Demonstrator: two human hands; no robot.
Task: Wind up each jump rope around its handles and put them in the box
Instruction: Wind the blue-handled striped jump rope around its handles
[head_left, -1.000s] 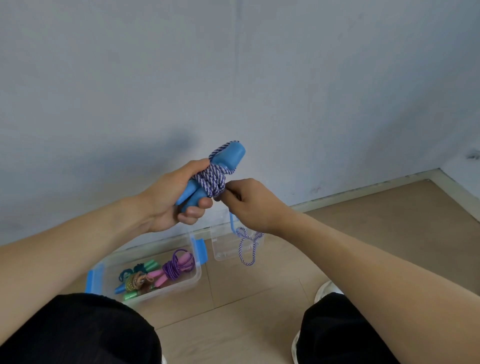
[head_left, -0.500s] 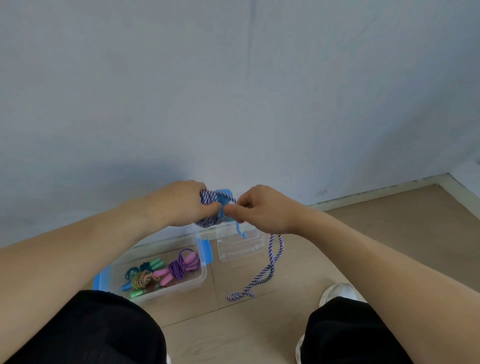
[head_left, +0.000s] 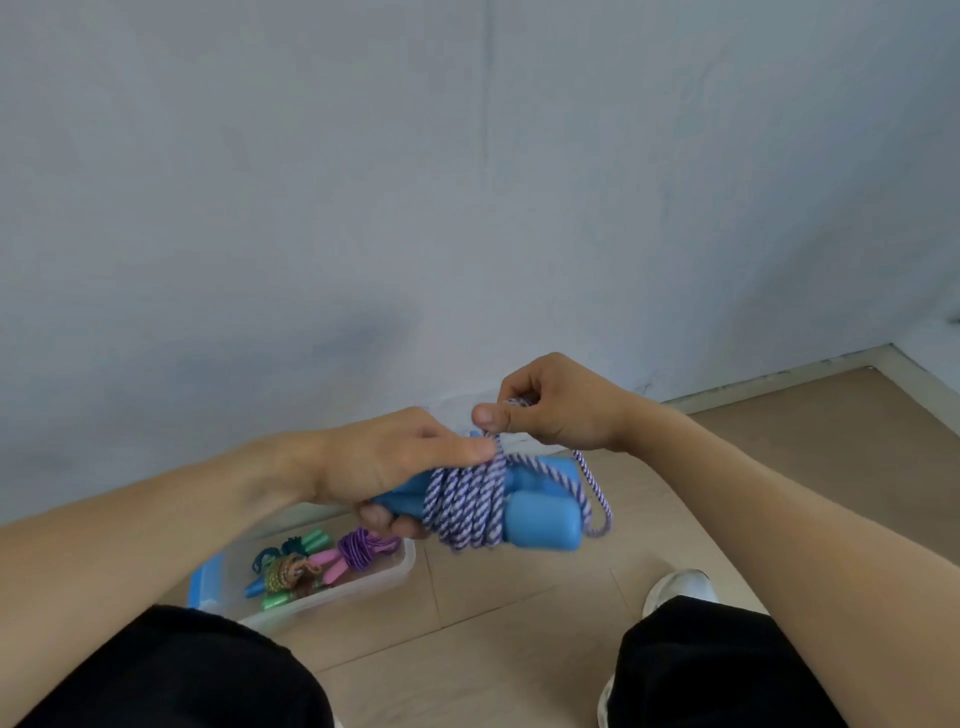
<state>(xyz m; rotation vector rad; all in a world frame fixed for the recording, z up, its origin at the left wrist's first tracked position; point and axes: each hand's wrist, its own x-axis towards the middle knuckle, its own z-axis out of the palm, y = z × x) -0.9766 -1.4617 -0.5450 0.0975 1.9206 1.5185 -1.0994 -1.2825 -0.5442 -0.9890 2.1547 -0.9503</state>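
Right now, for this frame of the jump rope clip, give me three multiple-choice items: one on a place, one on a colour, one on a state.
1. Where is the clear box?
A. on the floor, below the left hand
B. on a shelf on the wall
C. on the person's lap

2. What colour are the handles being wrapped?
A. pink
B. green
C. blue

3. What is the right hand doing?
A. lying flat on the floor
B. pinching the striped rope above the handles
C. closing a lid on the box

Key: 1 A, the box sits on the floor by the wall, under the left hand. 2 C, both handles held together are blue. 3 B, its thumb and fingers pinch the purple-and-white rope while the left hand grips the handles.
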